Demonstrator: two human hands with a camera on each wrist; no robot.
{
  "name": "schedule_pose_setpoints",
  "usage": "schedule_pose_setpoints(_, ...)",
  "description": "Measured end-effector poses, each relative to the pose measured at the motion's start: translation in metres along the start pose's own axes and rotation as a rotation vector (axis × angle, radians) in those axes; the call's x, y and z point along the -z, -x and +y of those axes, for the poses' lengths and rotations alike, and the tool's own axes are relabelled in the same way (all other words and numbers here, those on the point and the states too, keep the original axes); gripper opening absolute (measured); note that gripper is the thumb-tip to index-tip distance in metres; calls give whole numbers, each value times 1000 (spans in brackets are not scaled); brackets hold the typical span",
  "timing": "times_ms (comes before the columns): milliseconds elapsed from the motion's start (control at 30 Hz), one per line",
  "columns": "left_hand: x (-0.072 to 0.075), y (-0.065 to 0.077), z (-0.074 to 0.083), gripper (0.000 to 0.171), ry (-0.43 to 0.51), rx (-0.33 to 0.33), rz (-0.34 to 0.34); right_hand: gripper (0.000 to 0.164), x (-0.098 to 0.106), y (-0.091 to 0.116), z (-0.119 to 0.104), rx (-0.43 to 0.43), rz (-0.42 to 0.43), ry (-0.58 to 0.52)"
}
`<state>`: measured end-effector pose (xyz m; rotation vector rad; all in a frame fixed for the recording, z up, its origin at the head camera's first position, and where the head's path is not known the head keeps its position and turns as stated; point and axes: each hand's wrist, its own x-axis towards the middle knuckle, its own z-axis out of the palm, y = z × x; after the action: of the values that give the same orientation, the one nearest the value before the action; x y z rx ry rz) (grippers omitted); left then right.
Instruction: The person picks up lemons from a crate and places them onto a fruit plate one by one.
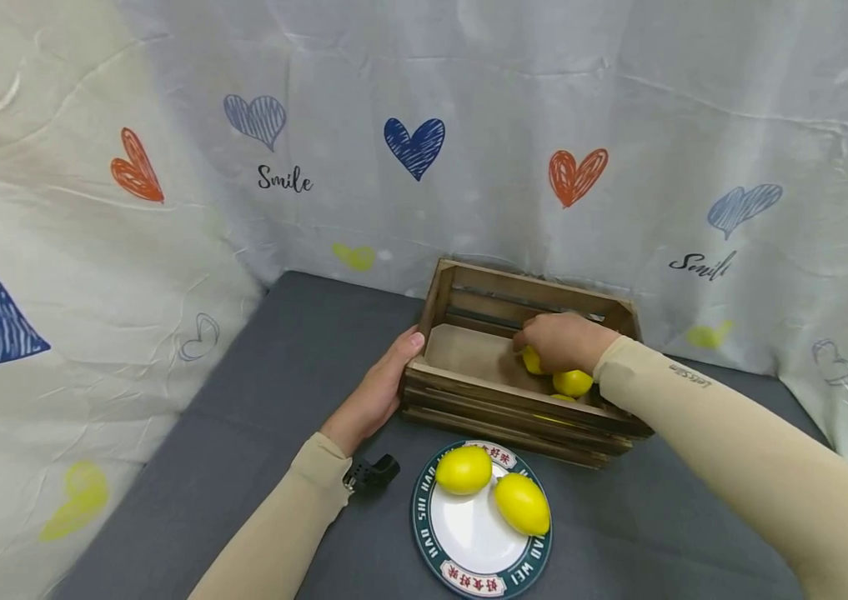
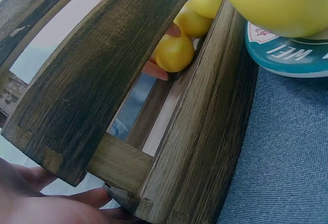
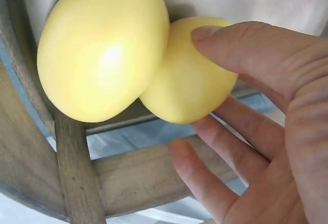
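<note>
My left hand (image 1: 374,392) grips the left end of a brown slatted wooden crate (image 1: 484,397), thumb at the top rim. In the left wrist view, its fingers curl round the ends of the boards. Inside the crate's right half, my right hand (image 1: 562,340) pinches a yellow lemon (image 3: 187,78) between thumb and fingers. A second lemon (image 3: 105,49) lies against it in the right wrist view, nearer the camera. From above, my right hand hides much of the held lemon, and the front board partly covers another lemon low in the crate.
In front of the crate stands a green-rimmed white plate (image 1: 424,521) bearing two lemons, one at the back left (image 1: 464,470) and one at the right (image 1: 522,504). Grey cloth (image 1: 266,433) covers the table. A white curtain (image 1: 499,100) printed with hearts hangs close behind the crate.
</note>
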<state>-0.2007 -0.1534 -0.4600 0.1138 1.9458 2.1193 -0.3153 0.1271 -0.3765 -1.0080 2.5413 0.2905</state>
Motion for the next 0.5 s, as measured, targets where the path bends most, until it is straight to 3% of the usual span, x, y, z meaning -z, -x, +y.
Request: schedule_pose_setpoints(500, 3, -1, 0, 88, 13, 14, -10, 42, -4, -9, -1, 56, -51, -10)
